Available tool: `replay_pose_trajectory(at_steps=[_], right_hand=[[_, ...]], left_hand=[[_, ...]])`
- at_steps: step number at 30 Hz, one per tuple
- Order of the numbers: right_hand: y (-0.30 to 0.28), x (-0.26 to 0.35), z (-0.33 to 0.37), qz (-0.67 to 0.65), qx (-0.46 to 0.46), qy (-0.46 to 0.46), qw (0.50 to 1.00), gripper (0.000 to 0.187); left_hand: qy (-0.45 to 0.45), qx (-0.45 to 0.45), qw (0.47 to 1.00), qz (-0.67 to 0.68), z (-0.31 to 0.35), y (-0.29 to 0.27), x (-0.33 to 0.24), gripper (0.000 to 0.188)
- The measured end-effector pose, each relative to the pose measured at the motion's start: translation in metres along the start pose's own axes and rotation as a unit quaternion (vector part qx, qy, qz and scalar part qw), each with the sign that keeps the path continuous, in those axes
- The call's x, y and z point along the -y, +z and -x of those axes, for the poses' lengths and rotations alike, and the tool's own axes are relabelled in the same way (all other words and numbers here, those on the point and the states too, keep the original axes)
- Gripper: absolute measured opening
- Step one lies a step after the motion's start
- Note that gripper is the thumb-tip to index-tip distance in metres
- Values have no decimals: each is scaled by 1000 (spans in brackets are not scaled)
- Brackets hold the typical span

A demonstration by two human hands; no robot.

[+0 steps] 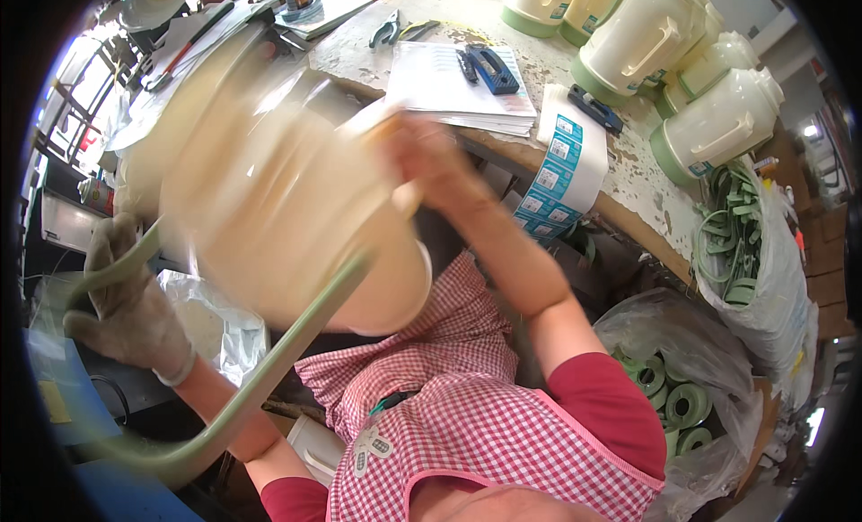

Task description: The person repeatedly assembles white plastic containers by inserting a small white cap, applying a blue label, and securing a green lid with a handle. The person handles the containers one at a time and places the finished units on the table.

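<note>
A large cream plastic jug body, smeared by motion, lies tilted across the middle left. My right hand, bare and blurred, is closed at its upper right side, seemingly round its handle. A pale green U-shaped carrying handle swings out from the jug toward the lower left. My left hand wears a pale work glove; its fingers are stretched and the thumb stands apart. One arm of the green handle crosses the glove; whether they touch I cannot tell.
Several cream jugs with green bases stand on the worn white table. Paper sheets, a blue-black tool, pliers and a blue label strip lie there. Bags at right hold green handles and green rings.
</note>
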State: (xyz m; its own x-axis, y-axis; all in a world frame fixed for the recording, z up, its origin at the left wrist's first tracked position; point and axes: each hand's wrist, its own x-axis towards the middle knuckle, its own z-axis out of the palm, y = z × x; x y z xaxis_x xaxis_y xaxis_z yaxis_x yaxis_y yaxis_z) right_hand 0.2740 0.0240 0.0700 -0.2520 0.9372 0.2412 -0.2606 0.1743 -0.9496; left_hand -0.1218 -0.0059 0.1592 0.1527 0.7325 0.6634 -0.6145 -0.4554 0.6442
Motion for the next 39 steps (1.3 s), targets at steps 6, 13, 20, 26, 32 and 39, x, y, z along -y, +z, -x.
replay_pose_trajectory(at_steps=[6, 13, 20, 26, 32, 39], right_hand=[[-169, 164, 48, 52, -361, -258, 894, 33], [-408, 99, 46, 471, -392, -62, 788, 35], [-345, 62, -22, 584, -388, -110, 705, 40], [-245, 91, -10, 585, -414, -131, 685, 46], [-223, 100, -2, 480, -318, -22, 817, 48], [-188, 93, 2, 551, -195, 103, 805, 44]], left_hand=[[-56, -292, 948, -112, 194, -180, -61, 71], [-158, -620, 380, -668, 410, -125, -66, 43], [-471, -623, -20, -624, 721, -15, -128, 40], [-517, -608, -7, -603, 790, -47, -170, 53], [-454, -647, 15, -612, 834, -155, -225, 61], [-640, -619, -66, -451, 918, -173, -280, 72]])
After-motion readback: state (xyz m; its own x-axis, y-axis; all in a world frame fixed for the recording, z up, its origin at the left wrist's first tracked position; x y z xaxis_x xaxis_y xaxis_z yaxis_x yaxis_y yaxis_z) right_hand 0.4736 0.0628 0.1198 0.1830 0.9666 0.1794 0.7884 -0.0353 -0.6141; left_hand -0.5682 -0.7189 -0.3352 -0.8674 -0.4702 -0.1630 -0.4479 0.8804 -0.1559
